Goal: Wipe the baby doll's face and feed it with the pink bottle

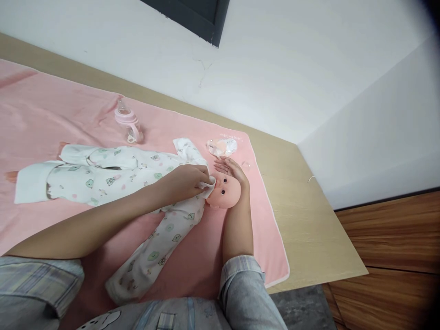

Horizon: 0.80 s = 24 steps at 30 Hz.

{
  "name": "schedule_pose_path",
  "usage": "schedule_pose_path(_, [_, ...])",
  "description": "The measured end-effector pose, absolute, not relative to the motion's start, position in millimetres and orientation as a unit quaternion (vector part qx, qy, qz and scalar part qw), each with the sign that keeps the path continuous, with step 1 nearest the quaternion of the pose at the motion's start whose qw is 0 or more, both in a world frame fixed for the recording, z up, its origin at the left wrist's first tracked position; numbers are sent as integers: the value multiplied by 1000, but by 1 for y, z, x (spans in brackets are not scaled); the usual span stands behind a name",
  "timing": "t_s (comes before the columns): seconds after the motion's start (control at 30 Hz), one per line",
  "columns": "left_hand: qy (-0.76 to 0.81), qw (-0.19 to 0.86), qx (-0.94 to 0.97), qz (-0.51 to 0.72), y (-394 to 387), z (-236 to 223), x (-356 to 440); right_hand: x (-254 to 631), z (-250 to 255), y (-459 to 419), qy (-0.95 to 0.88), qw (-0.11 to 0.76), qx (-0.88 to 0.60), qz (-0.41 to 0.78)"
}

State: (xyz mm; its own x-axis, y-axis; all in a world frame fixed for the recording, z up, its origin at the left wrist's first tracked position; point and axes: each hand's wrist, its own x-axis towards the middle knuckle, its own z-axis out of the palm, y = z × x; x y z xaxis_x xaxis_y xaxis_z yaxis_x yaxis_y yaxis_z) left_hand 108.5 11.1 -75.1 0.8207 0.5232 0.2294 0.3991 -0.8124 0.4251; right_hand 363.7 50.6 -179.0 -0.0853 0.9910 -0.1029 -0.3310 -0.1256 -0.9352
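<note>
A baby doll lies on a pink blanket (51,114), dressed in a white printed romper (113,176). Its bare head (225,191) points right. My left hand (190,179) is closed, pinching the romper's white collar at the doll's neck. My right hand (231,168) rests on the far side of the doll's head, fingers stretched out flat against it. One long sleeve of the romper (154,250) trails toward me.
A pink baby bottle (128,123) lies on the blanket beyond the doll. A small clear plastic packet (222,146) lies near the doll's head. The blanket covers a light wooden table (309,229) against a white wall; the table's edge is at the right.
</note>
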Motion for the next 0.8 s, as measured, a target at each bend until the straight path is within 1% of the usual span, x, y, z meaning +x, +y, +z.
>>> schedule_pose_path(0.2, [255,171,933,188,14,-85,112,363,-178,51,-388,530,-424,624])
schedule_pose_path(0.8, [251,178,916,259,24,-90,114,364,-179,52,-393,528,-423,622])
